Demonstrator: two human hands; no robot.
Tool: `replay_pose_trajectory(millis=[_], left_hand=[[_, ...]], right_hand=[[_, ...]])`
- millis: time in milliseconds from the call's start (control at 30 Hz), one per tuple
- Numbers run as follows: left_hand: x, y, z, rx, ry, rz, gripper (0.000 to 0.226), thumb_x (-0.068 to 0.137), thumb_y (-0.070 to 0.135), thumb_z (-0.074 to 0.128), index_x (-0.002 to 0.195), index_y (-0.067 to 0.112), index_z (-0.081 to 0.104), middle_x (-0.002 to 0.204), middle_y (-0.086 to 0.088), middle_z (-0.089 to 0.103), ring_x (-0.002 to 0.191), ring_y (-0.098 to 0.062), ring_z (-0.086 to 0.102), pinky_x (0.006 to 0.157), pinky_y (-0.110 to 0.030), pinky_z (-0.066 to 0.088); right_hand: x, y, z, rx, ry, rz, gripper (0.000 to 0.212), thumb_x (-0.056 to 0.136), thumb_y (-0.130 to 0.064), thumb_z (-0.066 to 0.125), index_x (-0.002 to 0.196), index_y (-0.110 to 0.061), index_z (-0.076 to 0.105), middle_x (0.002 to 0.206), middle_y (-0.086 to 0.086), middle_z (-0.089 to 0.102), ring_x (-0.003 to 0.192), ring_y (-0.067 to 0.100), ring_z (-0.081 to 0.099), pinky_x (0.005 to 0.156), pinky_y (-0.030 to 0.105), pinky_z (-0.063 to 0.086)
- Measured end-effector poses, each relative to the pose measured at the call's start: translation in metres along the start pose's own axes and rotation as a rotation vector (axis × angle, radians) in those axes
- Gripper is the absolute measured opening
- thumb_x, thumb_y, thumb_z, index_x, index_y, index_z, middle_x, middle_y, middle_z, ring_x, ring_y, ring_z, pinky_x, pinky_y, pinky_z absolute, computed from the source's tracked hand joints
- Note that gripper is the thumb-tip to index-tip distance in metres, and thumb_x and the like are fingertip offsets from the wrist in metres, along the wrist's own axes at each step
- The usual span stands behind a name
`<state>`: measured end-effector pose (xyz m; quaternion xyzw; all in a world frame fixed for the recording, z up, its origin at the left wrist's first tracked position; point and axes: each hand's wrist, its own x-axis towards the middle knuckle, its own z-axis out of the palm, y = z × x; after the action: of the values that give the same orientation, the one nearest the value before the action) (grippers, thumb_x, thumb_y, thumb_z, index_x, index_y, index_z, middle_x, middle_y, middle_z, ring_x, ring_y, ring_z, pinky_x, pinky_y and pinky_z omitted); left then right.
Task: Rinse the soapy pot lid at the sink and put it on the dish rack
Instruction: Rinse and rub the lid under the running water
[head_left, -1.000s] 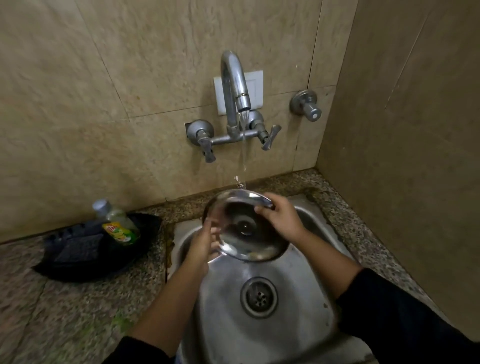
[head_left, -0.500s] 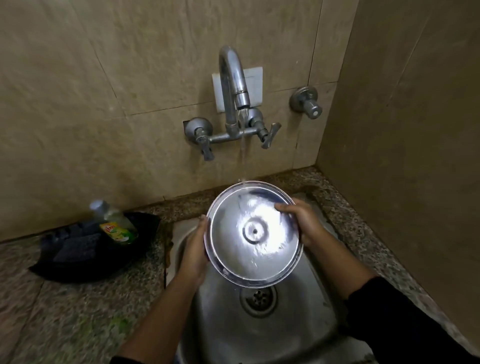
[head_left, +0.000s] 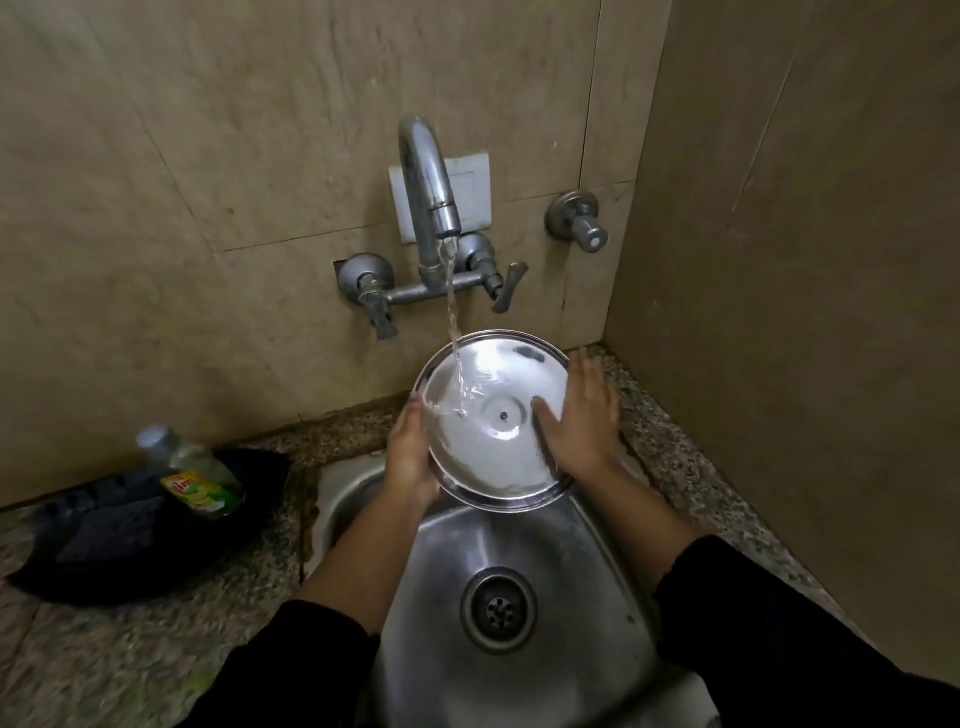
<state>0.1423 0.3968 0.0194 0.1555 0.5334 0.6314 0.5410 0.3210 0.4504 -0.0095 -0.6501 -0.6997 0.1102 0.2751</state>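
Steel gleams on the pot lid (head_left: 493, 421), which is held tilted over the far end of the sink (head_left: 587, 561), its inner face turned up toward the camera with a small hole at its middle. Water from the tap (head_left: 428, 192) falls in a thin stream onto the left part of that face and splashes there. The left hand (head_left: 410, 457) cups the lid's left rim from beneath, fingers hidden behind the metal and the thumb at the edge, so the lid lies to the right of that grip. The right hand (head_left: 582, 421) lies flat and spread against the lid's right side (slightly blurred), palm on the rim and thumb reaching in toward the centre. To the left, on the speckled counter (head_left: 171, 654), a black tray (head_left: 124, 540) holds a green soap bottle (head_left: 195, 475).
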Motion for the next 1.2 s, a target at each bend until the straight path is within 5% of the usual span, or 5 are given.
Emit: replay_pose_trajectory(millis=[133, 400, 600, 800, 1200], left_hand=[[0.007, 0.009, -0.016, -0.02, 0.079, -0.022, 0.04, 0.093, 0.043, 0.049, 0.118, 0.014, 0.061, 0.114, -0.018, 0.066, 0.102, -0.037, 0.063, 0.088, -0.051, 0.051], [-0.003, 0.011, -0.055, -0.057, 0.067, -0.34, 0.048, 0.096, 0.043, 0.039, 0.107, 0.004, 0.065, 0.119, -0.022, 0.062, 0.097, -0.036, 0.059, 0.087, -0.048, 0.046], [-0.012, 0.01, -0.069, 0.086, 0.12, -0.341, 0.055, 0.094, 0.06, 0.025, 0.088, 0.016, 0.057, 0.093, -0.005, 0.068, 0.101, -0.022, 0.066, 0.081, -0.037, 0.053], [-0.022, 0.003, -0.097, 0.249, 0.071, -0.203, 0.044, 0.096, 0.052, 0.028, 0.103, 0.022, 0.061, 0.092, 0.002, 0.071, 0.087, -0.018, 0.066, 0.076, -0.03, 0.044], [-0.035, -0.005, -0.078, 0.117, -0.166, -0.138, 0.021, 0.094, 0.027, 0.05, 0.104, 0.015, 0.065, 0.09, -0.005, 0.073, 0.079, -0.022, 0.068, 0.083, -0.043, 0.053]], right_hand=[[-0.036, -0.019, 0.004, -0.155, -0.221, -0.529, 0.072, 0.093, -0.063, 0.022, 0.152, -0.023, 0.022, 0.162, -0.001, 0.01, 0.15, 0.016, 0.002, 0.12, 0.047, 0.007], [-0.047, -0.017, -0.008, 0.003, -0.214, -1.045, 0.04, 0.076, -0.012, 0.067, 0.114, -0.023, 0.069, 0.116, -0.004, 0.071, 0.109, 0.015, 0.066, 0.087, 0.029, 0.05], [-0.043, -0.043, -0.025, 0.701, -0.412, -0.246, 0.014, 0.082, -0.006, 0.071, 0.089, -0.018, 0.071, 0.075, -0.009, 0.068, 0.07, 0.006, 0.063, 0.07, 0.028, 0.049], [-0.033, -0.037, -0.019, 1.196, -0.569, 0.426, 0.029, 0.065, -0.004, 0.074, 0.093, 0.002, 0.068, 0.083, 0.013, 0.07, 0.077, 0.032, 0.065, 0.064, 0.03, 0.05], [-0.031, -0.001, -0.019, 1.513, -0.537, 0.764, 0.043, 0.074, -0.009, 0.059, 0.116, 0.002, 0.064, 0.105, 0.021, 0.065, 0.1, 0.039, 0.063, 0.099, 0.051, 0.047]])
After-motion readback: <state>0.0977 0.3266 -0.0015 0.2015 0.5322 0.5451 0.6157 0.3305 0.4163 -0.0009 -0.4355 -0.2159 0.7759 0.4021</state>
